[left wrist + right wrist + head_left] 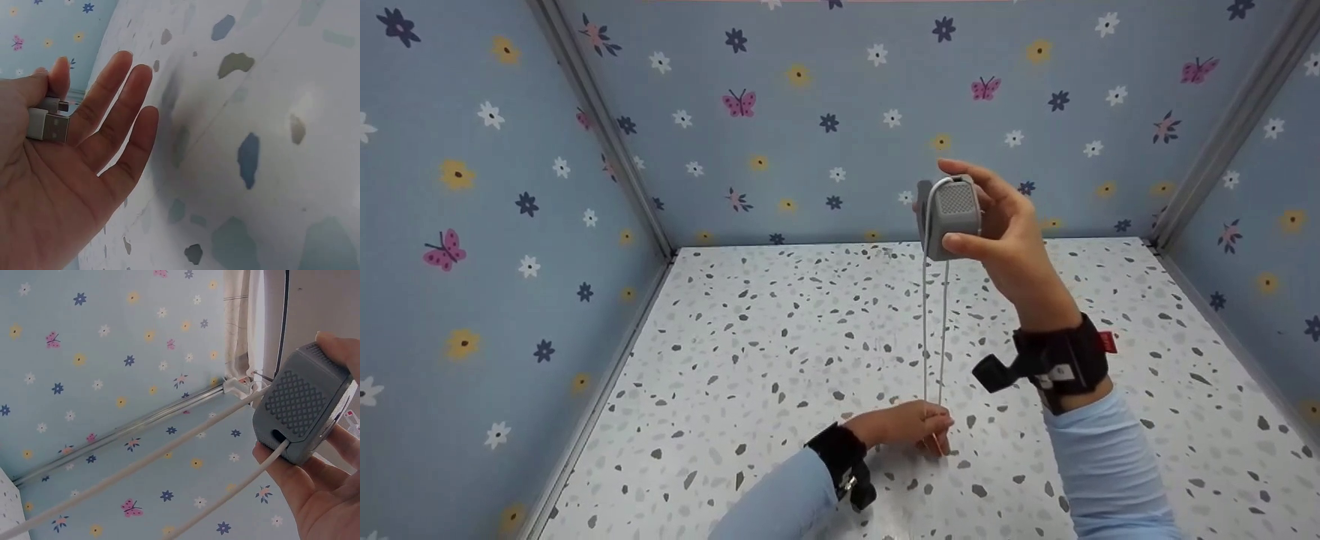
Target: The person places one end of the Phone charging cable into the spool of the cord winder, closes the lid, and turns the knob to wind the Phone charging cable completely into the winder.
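My right hand [1009,225] holds up a grey block-shaped cable winder [956,217] with a textured side, thumb at its lower edge and fingers round its far side. In the right wrist view the winder [298,399] shows a dark slot where a white cable [225,495] comes out. Two strands of the cable [925,322] run straight down to my left hand [907,426], low over the table. A USB plug [49,126] and a smaller plug [59,105] are pinched between the left thumb and index finger; its other fingers are extended.
The speckled white tabletop [780,337] lies below both hands. Flowered blue panels [840,135] enclose it at the back and sides, joined by grey metal corner posts [607,135]. A pale curtain [242,326] hangs beyond the panel in the right wrist view.
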The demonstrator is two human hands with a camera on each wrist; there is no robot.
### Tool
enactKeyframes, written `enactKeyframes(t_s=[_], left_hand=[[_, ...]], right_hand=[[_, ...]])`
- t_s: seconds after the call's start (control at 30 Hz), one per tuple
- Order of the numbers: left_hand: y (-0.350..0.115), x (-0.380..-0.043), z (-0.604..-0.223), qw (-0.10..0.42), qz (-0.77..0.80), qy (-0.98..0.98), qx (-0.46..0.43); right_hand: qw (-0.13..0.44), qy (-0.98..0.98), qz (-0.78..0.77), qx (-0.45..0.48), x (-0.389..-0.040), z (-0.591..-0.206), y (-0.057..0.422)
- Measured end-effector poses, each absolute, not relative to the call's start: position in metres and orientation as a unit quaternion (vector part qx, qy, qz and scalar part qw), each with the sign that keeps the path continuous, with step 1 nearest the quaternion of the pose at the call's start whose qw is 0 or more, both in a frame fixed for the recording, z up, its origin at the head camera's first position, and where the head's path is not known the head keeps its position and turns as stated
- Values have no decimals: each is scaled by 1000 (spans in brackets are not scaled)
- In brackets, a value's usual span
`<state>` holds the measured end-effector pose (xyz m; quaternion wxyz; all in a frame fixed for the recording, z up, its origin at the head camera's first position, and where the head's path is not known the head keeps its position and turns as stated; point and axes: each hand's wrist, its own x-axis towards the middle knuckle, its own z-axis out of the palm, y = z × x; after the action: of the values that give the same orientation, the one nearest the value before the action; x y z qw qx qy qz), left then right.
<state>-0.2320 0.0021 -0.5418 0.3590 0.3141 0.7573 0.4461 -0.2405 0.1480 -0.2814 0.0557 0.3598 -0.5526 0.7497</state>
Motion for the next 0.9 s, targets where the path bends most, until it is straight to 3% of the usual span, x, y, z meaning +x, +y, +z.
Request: enactKeyframes(t_s=[0.5,0.73,0.9], left_hand=[[-2,-232,-541,354,416,775,316],[-12,-237,-527,296,328,830,340],[-31,-246,-490,266,349,823,361]], right_hand=[[72,-575,738,346,-239,-282,147],[68,-559,744,359,-243,-287,150],[63,-560,740,367,-244,-291,155]])
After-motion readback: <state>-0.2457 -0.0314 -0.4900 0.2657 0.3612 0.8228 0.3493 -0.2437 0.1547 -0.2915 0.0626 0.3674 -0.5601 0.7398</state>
